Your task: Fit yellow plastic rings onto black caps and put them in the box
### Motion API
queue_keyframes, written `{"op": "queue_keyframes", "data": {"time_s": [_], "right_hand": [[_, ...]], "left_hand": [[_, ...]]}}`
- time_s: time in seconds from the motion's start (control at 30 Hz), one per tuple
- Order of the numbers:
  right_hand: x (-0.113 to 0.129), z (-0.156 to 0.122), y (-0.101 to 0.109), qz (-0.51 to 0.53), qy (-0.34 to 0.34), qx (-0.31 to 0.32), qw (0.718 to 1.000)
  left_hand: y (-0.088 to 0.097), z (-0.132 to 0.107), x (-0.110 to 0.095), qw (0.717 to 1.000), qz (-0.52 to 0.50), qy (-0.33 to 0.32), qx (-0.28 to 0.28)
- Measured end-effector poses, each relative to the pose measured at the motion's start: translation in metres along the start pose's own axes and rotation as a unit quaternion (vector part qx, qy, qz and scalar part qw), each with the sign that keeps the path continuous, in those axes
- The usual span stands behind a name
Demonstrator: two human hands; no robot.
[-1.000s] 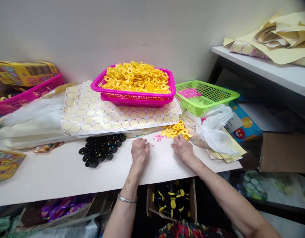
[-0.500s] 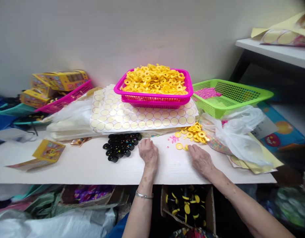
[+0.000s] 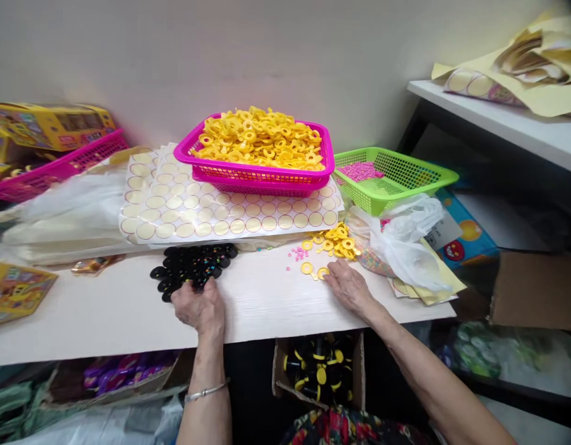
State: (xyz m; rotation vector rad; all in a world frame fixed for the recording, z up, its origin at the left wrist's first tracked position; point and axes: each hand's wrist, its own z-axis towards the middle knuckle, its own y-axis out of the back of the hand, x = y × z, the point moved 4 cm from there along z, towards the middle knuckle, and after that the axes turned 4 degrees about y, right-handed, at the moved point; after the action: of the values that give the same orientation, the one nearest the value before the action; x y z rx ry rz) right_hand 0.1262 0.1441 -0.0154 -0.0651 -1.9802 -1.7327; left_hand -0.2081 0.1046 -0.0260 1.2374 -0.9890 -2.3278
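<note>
Since black cups seem light, pinch their sides; fingers stand apart on your left hand, unclear on right hand.

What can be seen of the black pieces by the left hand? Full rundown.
The black pieces sit in a tight cluster on the white tabletop. They look like short, round, smooth plastic caps or cups; small coloured specks, some yellow and some blue, show on many. The left hand is at the cluster's near edge, covering part of it; whether it grips a piece is unclear. A sheet of round labels lies just behind.
</note>
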Motion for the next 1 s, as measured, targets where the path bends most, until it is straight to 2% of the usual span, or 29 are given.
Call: {"op": "queue_keyframes", "data": {"time_s": [0.13,0.23,0.3,0.33,0.43,0.5,0.57,0.67,0.83,0.93,1.0], "right_hand": [[0.006,-0.001,-0.002,-0.033,0.010,0.014,0.999],[0.009,0.002,-0.003,-0.052,0.006,0.006,0.999],[0.015,0.007,-0.002,-0.055,0.025,-0.021,0.998],[0.020,0.010,-0.002,-0.053,0.045,-0.032,0.997],[0.038,0.027,-0.006,-0.046,0.120,-0.035,0.991],[0.049,0.041,-0.012,-0.049,0.160,-0.026,0.986],[0.057,0.054,-0.019,-0.058,0.187,-0.013,0.981],[0.062,0.068,-0.029,-0.079,0.202,0.014,0.976],[0.068,0.070,-0.029,-0.119,0.245,0.021,0.962],[0.062,0.054,-0.019,-0.093,0.210,0.017,0.973],[0.051,0.037,-0.014,-0.033,0.157,0.050,0.986]], "left_hand": [[0.005,-0.001,-0.003,1.000,-0.011,0.005,-0.002],[0.011,-0.015,-0.011,0.999,-0.048,0.014,0.017],[0.008,-0.035,-0.021,0.991,-0.108,0.015,0.081],[0.004,-0.047,-0.027,0.980,-0.147,0.016,0.132],[-0.012,-0.089,-0.047,0.923,-0.250,0.009,0.292],[-0.020,-0.111,-0.058,0.894,-0.287,-0.010,0.345],[-0.023,-0.123,-0.063,0.882,-0.307,-0.023,0.356],[-0.024,-0.127,-0.065,0.879,-0.317,-0.035,0.353],[-0.027,-0.126,-0.062,0.871,-0.323,-0.070,0.364],[-0.029,-0.128,-0.062,0.863,-0.324,-0.086,0.379],[-0.029,-0.131,-0.064,0.852,-0.323,-0.103,0.400]]}}
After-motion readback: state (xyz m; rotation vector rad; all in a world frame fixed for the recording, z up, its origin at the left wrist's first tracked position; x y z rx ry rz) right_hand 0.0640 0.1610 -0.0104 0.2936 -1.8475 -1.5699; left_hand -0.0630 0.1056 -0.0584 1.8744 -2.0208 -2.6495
